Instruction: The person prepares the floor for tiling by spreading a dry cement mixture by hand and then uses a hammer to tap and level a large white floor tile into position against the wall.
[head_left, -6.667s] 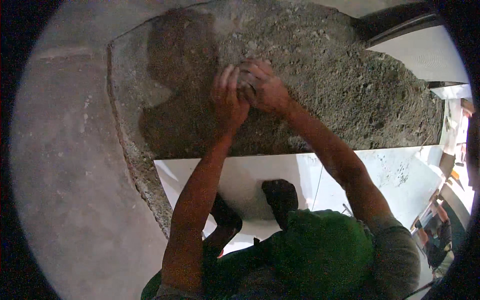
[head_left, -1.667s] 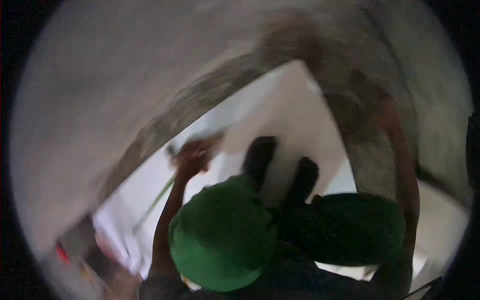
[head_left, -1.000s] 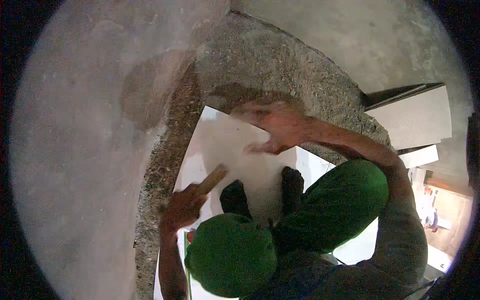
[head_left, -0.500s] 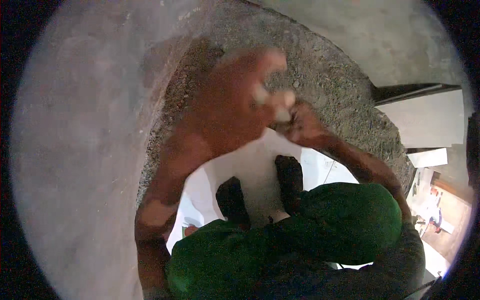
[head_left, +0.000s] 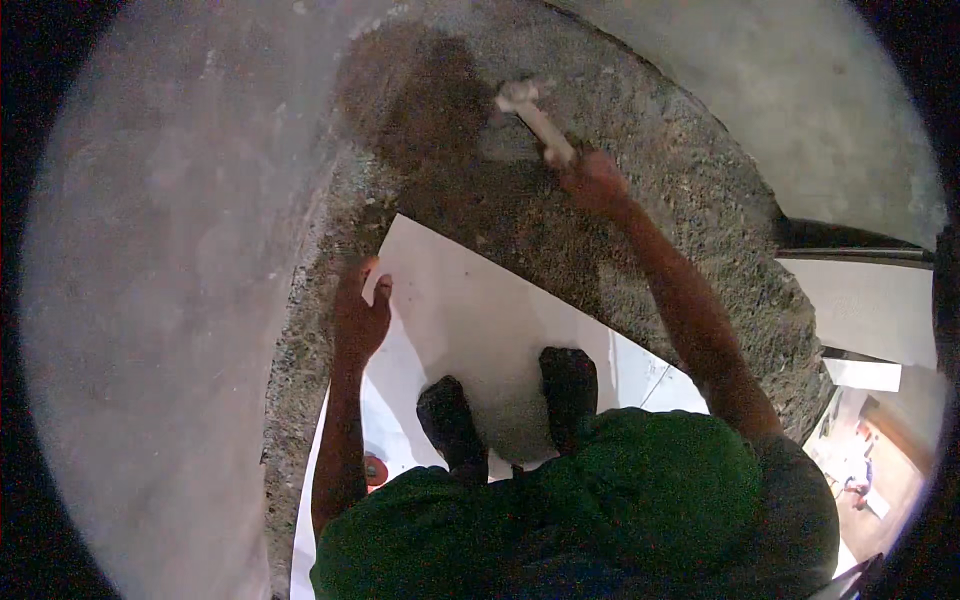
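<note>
My right hand (head_left: 590, 185) grips a pale hammer-like tool (head_left: 540, 125), its blurred head over the rough, dark gravelly strip (head_left: 675, 170) ahead of me. My left hand (head_left: 362, 310) holds nothing, fingers apart at the left edge of a large white tile (head_left: 460, 295), near its upper corner. My two dark-shod feet (head_left: 565, 390) stand on this tile, below my green-clad knees (head_left: 665, 470). A small red round object (head_left: 375, 470) lies beside my left forearm, partly hidden.
A smooth grey concrete surface (head_left: 170, 300) borders the left, another (head_left: 770, 90) the upper right. Pale panels (head_left: 855, 305) lie at the right above a smaller white piece (head_left: 865, 375). Beyond, at lower right, a brightly lit area (head_left: 875, 450) has small items I cannot make out.
The tool seen in my left hand a second ago is now in my right hand, which has moved forward. My left hand has left it and moved back left to the tile edge.
</note>
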